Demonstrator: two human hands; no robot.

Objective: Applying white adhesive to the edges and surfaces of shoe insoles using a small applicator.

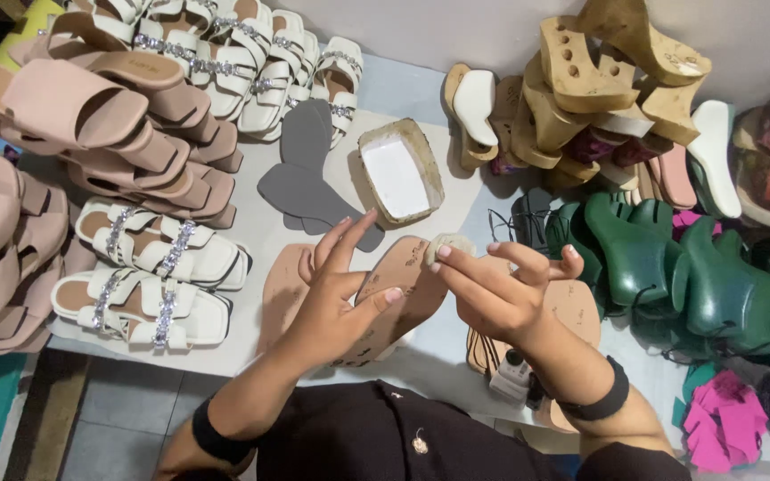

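My left hand [336,298] held a tan insole [400,289] tilted up off the table, the thumb pressed across its near edge and the fingers spread loose and open above it. My right hand [496,294] pinched a small pale wad [446,245] between thumb and fingertips and pressed it against the upper end of that insole, while the other fingers fanned out to the right. A second tan insole [282,289] lay flat on the white table [260,240] just beside my left hand, and more insoles [581,312] were stacked under my right wrist. Beyond my hands sat a shallow rectangular tray [400,171] with a white inside and stained rim, and next to it a few grey insoles [307,178] overlapped one another. On the left stood rows of white sandals [149,281] with shiny jewelled straps, and above them pink slides [91,116] were piled together. To the right, dark green shoe lasts [670,267] crowded the table edge, with tan wedge soles [581,80] heaped behind them near the wall. Bright pink scraps [724,423] lay at the lower right corner. I wore black bands on both wrists.
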